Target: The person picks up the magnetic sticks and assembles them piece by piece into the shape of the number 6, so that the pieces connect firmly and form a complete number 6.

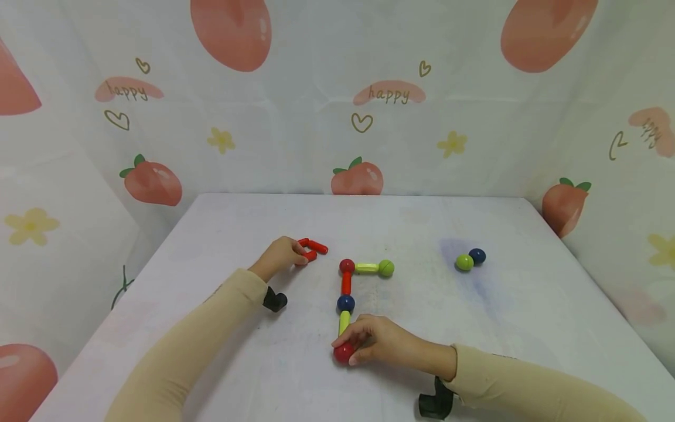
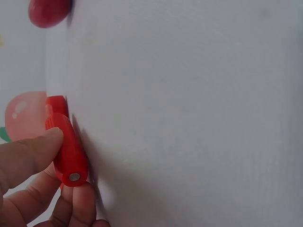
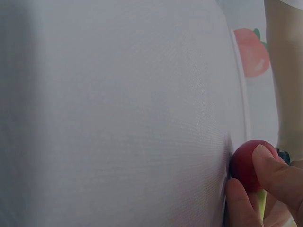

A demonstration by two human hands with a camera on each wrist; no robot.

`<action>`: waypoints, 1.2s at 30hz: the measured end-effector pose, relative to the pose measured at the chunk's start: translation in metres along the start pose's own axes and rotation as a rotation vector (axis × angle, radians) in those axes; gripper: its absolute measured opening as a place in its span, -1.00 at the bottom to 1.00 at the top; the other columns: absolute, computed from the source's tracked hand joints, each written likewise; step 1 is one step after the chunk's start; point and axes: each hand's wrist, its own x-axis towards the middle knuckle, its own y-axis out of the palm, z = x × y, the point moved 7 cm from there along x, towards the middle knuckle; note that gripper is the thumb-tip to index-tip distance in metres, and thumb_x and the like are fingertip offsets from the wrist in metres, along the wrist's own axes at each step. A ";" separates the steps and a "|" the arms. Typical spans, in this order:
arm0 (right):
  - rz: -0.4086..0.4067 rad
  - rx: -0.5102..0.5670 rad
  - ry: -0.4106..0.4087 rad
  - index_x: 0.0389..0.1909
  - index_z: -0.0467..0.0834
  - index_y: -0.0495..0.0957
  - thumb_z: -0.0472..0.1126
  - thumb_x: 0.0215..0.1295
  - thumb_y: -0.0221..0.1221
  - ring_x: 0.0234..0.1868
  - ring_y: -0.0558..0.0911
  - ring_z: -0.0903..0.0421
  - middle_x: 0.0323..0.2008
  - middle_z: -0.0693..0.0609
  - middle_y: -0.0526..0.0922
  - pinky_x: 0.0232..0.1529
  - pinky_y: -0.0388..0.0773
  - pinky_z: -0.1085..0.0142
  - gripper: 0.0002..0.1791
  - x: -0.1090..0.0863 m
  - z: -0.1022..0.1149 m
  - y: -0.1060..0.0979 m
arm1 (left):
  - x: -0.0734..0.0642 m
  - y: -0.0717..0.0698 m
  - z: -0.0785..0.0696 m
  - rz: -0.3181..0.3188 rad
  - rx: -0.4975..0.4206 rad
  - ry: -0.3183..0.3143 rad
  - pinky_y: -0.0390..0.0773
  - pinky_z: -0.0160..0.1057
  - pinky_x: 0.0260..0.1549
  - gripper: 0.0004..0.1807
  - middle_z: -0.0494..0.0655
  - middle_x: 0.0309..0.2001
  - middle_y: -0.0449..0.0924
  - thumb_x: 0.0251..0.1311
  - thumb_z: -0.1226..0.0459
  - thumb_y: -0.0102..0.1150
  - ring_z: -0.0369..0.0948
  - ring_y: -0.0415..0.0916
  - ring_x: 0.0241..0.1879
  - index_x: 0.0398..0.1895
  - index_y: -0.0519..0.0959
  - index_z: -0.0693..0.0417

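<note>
My left hand (image 1: 285, 255) pinches a red magnetic rod (image 2: 71, 153) between thumb and fingers, and a metal disc shows at its end. Two more red rods (image 1: 318, 247) lie just beyond those fingers. My right hand (image 1: 379, 340) holds a red ball (image 1: 344, 353) at the near end of a joined shape. From that ball the shape runs away through a yellow-green rod (image 1: 344, 323), a blue ball (image 1: 345, 303) and a red rod (image 1: 346, 284) to another red ball (image 1: 347, 266). There a yellow-green rod (image 1: 366, 268) turns right to a green ball (image 1: 387, 268).
Toward the right of the white table (image 1: 422, 223) lie a loose green ball (image 1: 464, 262) and a dark blue ball (image 1: 477, 256), side by side. A cloth printed with peaches (image 1: 357, 177) hangs behind. Black wrist mounts (image 1: 436, 403) sit below the sleeves.
</note>
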 end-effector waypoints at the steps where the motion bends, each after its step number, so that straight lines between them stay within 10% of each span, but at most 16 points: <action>1: 0.001 -0.001 -0.002 0.00 -0.04 0.75 -0.36 0.20 0.40 -0.05 0.61 0.16 -0.12 0.04 0.62 -0.09 0.59 0.49 -0.66 0.000 0.000 0.000 | -0.001 -0.001 0.000 -0.001 -0.004 0.001 0.49 -0.26 -0.15 -0.72 0.04 -0.13 0.62 0.30 0.24 0.33 -0.08 0.45 -0.11 -0.02 0.66 0.22; 18: -0.005 -0.005 -0.001 0.01 -0.03 0.75 -0.34 0.19 0.42 -0.05 0.59 0.14 -0.12 0.03 0.64 -0.14 0.54 0.52 -0.65 0.000 -0.002 -0.001 | -0.043 0.000 -0.057 0.022 -0.126 0.217 0.53 -0.07 0.07 -0.72 0.06 0.00 0.69 0.35 0.20 0.27 -0.02 0.56 0.01 0.05 0.67 0.11; 36: 0.012 -0.017 -0.140 0.03 -0.14 0.72 -0.32 0.23 0.39 -0.11 0.58 0.40 -0.09 -0.03 0.67 -0.05 0.57 0.54 -0.67 -0.002 0.003 0.001 | -0.069 0.073 -0.106 0.185 -0.149 0.398 0.59 -0.35 -0.18 -0.78 -0.08 -0.13 0.71 0.27 0.23 0.38 -0.22 0.54 -0.19 -0.05 0.70 0.02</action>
